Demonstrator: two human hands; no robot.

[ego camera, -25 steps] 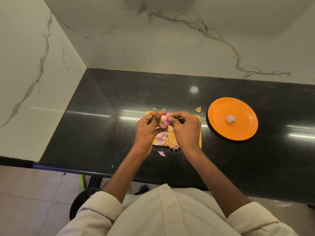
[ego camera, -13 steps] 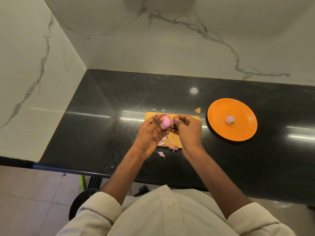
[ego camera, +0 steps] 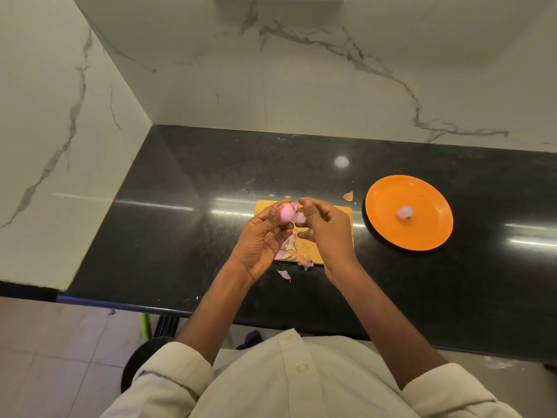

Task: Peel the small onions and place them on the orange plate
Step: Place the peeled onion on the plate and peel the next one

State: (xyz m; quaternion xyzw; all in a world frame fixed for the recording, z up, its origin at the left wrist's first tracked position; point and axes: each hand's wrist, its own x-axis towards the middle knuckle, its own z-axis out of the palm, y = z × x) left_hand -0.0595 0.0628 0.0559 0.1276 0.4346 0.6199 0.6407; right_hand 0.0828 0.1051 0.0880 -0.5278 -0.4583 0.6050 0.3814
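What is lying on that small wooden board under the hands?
Pink onion peels lie on the wooden board. Both hands cover its middle, so anything beneath them is hidden.

A small pink onion (ego camera: 285,213), its glossy flesh mostly bared, is held up above the far left corner of the board, with a loose flap of pale pink skin (ego camera: 299,217) hanging at its 3 o'clock side. At 3 o'clock from it, well apart, the round orange plate (ego camera: 388,233) lies flat on the bench, one peeled onion (ego camera: 405,212) resting near its centre.
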